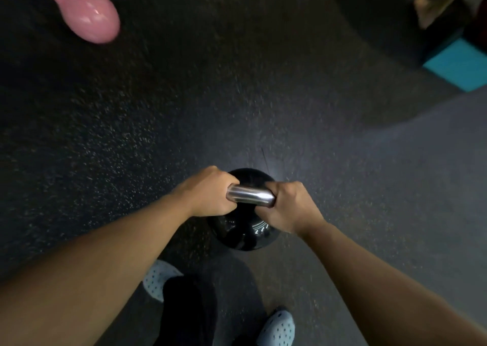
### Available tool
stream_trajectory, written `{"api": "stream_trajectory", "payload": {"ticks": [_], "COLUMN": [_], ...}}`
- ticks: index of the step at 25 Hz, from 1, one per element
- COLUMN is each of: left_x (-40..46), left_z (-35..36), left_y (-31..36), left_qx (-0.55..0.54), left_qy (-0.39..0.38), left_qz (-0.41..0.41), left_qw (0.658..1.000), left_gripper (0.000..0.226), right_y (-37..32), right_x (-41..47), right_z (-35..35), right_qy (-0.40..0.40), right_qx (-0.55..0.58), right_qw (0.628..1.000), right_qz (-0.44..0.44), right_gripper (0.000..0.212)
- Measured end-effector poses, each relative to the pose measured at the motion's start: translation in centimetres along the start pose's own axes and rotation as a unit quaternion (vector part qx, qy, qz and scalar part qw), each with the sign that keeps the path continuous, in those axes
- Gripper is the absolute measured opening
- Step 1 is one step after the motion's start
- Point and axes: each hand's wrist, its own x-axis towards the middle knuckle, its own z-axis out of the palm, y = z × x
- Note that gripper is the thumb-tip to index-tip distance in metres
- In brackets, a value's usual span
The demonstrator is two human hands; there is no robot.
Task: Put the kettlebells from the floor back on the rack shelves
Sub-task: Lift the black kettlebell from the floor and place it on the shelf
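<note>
A black kettlebell [245, 229] with a shiny steel handle hangs or rests just in front of my feet, low over the dark speckled floor; I cannot tell whether it touches the floor. My left hand [210, 192] grips the left end of the handle. My right hand [287, 206] grips the right end. A pink kettlebell [89, 16] with a steel handle lies on the floor at the far upper left, blurred. No rack shelf is in view.
A teal block [461, 66] sits at the upper right edge beside dark equipment and a tan object [432, 8]. My feet in pale perforated clogs [276, 327] stand below the black kettlebell. Dark rubber floor [184, 108] stretches ahead.
</note>
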Motion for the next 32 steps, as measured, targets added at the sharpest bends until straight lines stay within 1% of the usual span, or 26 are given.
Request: {"api": "stream_trajectory", "payload": {"ticks": [2, 4, 6, 9, 12, 14, 17, 19, 22, 24, 26, 29, 32], "left_x": [0.0, 0.4, 0.9, 1.8, 3.7, 6.2, 9.2, 11.2, 13.5, 14.9, 17.1, 20.1, 22.8], "left_z": [-5.7, -12.0, -17.9, -25.8, -34.1, -39.3, -46.2, -51.1, -57.8, -62.0, -67.6, -76.0, -82.9], "left_y": [-1.2, -2.4, -3.9, -6.5, -10.6, -13.7, -17.4, -20.0, -24.7, -27.0, -30.9, -35.9, -40.4], "left_qx": [0.016, 0.057, 0.099, 0.129, 0.14, 0.154, 0.166, 0.155, 0.138, 0.145, 0.152, 0.157, 0.182], "left_qy": [0.049, 0.102, 0.146, 0.186, 0.208, 0.237, 0.256, 0.263, 0.293, 0.305, 0.326, 0.323, 0.323], "left_qz": [0.017, 0.033, 0.04, 0.043, 0.023, 0.016, -0.005, -0.011, -0.014, -0.02, -0.023, -0.03, -0.033], "left_qw": [0.999, 0.993, 0.984, 0.973, 0.968, 0.959, 0.952, 0.952, 0.946, 0.941, 0.933, 0.933, 0.928], "left_gripper": [0.025, 0.024, 0.024, 0.019, 0.015, 0.013, 0.016, 0.017, 0.013, 0.015, 0.017, 0.018, 0.018], "right_y": [-3.9, -7.8, -11.3, -16.0, -20.7, -23.2, -26.8, -29.3, -33.6, -36.2, -39.6, -44.2, -48.2], "right_x": [4.5, 9.1, 13.8, 20.9, 29.5, 35.8, 44.3, 49.8, 58.4, 63.2, 69.9, 78.4, 86.6], "right_z": [-2.8, -5.5, -8.0, -11.0, -13.4, -15.0, -16.7, -17.9, -19.5, -20.7, -21.8, -23.0, -23.8], "right_qy": [0.034, 0.068, 0.088, 0.09, 0.092, 0.111, 0.117, 0.116, 0.101, 0.09, 0.088, 0.11, 0.122], "right_qx": [-0.037, -0.064, -0.07, -0.059, -0.066, -0.061, -0.066, -0.075, -0.097, -0.108, -0.123, -0.124, -0.13], "right_qw": [0.998, 0.994, 0.991, 0.987, 0.981, 0.976, 0.969, 0.966, 0.962, 0.958, 0.956, 0.957, 0.954], "right_qz": [-0.034, -0.062, -0.079, -0.117, -0.155, -0.176, -0.206, -0.22, -0.236, -0.25, -0.253, -0.24, -0.242], "right_gripper": [0.014, 0.02, 0.024, 0.017, 0.016, 0.011, 0.007, 0.013, 0.024, 0.027, 0.024, 0.016, 0.017]}}
